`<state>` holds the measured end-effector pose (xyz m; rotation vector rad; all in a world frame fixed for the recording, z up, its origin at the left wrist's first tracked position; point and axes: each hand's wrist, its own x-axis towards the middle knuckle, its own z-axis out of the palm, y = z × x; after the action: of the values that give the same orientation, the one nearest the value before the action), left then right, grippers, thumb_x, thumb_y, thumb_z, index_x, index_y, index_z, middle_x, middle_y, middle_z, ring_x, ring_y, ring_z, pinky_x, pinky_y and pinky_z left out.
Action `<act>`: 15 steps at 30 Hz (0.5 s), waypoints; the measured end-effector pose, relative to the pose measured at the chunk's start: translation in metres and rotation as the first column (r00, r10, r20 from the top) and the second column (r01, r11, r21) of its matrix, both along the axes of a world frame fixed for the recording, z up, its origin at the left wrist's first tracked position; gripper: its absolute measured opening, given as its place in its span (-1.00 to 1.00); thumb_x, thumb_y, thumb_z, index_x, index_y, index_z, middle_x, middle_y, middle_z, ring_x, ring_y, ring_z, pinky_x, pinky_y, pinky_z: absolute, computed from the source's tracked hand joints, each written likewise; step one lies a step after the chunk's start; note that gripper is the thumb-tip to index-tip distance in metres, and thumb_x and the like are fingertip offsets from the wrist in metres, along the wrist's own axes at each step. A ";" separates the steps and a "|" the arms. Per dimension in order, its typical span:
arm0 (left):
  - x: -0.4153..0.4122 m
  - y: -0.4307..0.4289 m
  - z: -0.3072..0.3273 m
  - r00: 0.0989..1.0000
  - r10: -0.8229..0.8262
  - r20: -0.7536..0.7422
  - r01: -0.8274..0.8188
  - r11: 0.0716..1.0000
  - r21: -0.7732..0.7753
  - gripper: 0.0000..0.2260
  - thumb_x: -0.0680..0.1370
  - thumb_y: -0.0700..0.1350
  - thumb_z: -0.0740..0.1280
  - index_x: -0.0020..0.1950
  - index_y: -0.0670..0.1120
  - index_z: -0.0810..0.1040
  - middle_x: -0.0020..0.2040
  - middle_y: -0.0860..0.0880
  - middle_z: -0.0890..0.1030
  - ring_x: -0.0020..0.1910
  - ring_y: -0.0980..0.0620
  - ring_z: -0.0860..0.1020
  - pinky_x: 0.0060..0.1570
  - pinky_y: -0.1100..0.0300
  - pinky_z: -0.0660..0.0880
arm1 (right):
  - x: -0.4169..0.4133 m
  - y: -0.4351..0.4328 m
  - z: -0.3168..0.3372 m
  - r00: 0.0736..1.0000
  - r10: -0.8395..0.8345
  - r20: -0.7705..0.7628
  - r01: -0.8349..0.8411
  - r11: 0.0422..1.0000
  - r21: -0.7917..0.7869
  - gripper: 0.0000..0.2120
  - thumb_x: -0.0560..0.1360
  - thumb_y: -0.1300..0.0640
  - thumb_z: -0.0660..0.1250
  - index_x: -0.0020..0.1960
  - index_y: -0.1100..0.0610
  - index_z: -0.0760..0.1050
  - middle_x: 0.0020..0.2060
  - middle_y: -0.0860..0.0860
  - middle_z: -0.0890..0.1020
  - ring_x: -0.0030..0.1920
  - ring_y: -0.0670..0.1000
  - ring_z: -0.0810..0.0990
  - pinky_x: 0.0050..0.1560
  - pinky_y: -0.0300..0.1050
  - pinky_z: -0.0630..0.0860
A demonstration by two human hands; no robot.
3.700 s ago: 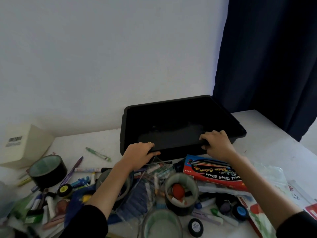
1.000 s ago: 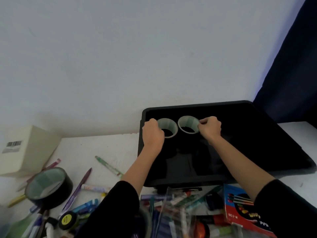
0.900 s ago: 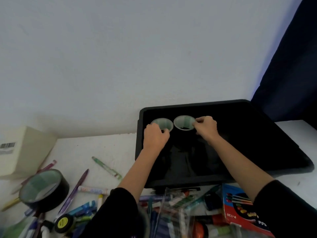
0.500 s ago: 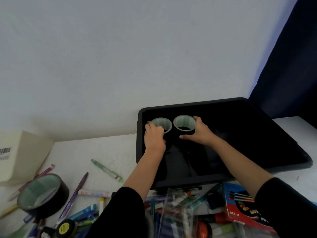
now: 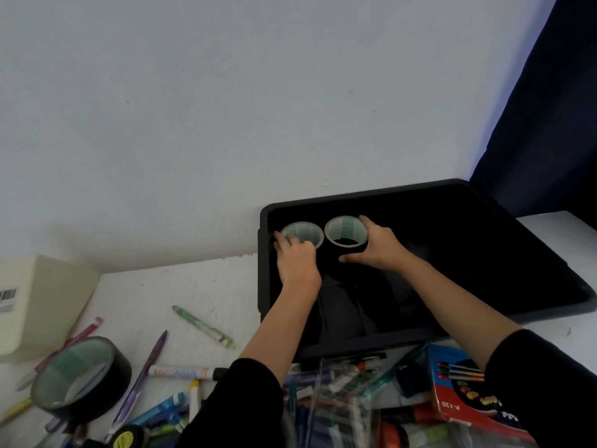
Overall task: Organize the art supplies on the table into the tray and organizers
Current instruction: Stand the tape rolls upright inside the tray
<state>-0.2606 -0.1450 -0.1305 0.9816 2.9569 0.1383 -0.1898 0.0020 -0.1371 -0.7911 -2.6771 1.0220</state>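
A black tray (image 5: 478, 253) sits on the white table against the wall. Two black tape rolls with pale green cores stand side by side in its far left corner. My left hand (image 5: 295, 260) lies over the left tape roll (image 5: 302, 230), its fingers curled on the near rim. My right hand (image 5: 376, 247) rests against the right tape roll (image 5: 345, 225), with thumb and fingers spread along its side. Black sleeves cover both forearms near the bottom edge.
Loose supplies crowd the table's near side: a large black tape roll (image 5: 80, 376), a green pen (image 5: 203, 326), a purple pen (image 5: 145, 373), a white marker (image 5: 181, 371), a clear pouch of pens (image 5: 339, 399), a red-and-blue marker box (image 5: 458, 396). A cream box (image 5: 38, 302) stands left; a dark curtain (image 5: 549, 124) hangs right.
Both hands left the tray's front rim and set the two tape rolls down in its far left corner. The right hand's grip has since loosened to spread fingers.
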 end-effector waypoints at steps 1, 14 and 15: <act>0.000 -0.001 0.000 1.000 -0.001 -0.001 0.001 1.000 -0.001 -0.63 0.51 -0.25 0.32 0.30 -0.20 0.38 0.45 -0.26 0.21 0.50 -0.27 -0.03 0.47 -0.01 0.06 | 0.000 0.000 0.000 1.000 -0.002 0.016 0.002 1.000 0.002 0.05 0.24 -0.02 0.58 0.51 0.23 0.04 0.35 0.16 0.40 0.37 0.12 0.35 0.27 -0.21 0.29; 0.027 -0.065 0.044 0.996 -0.077 -0.035 0.084 0.862 0.500 -0.70 0.50 -0.24 0.31 0.24 -0.16 0.48 0.24 -0.10 0.49 0.25 -0.04 0.43 0.21 0.15 0.36 | 0.004 -0.033 0.033 0.982 0.096 0.165 -0.133 0.964 0.230 -0.03 0.35 -0.10 0.48 0.53 0.13 -0.04 0.44 0.19 0.10 0.44 0.20 0.07 0.38 0.14 0.17; 0.030 -0.076 0.048 0.997 -0.064 -0.041 0.076 0.843 0.533 -0.71 0.50 -0.24 0.31 0.23 -0.15 0.50 0.22 -0.08 0.51 0.24 -0.03 0.44 0.19 0.18 0.34 | 0.004 -0.041 0.039 0.985 0.141 0.103 -0.163 0.954 0.251 -0.15 0.40 -0.05 0.45 0.51 0.14 0.07 0.41 0.18 0.18 0.42 0.18 0.13 0.37 0.10 0.19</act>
<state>-0.2309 -0.2206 -0.0824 1.1312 2.9466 1.0054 -0.1856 -0.0389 -0.0978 -0.5971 -2.9009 0.6589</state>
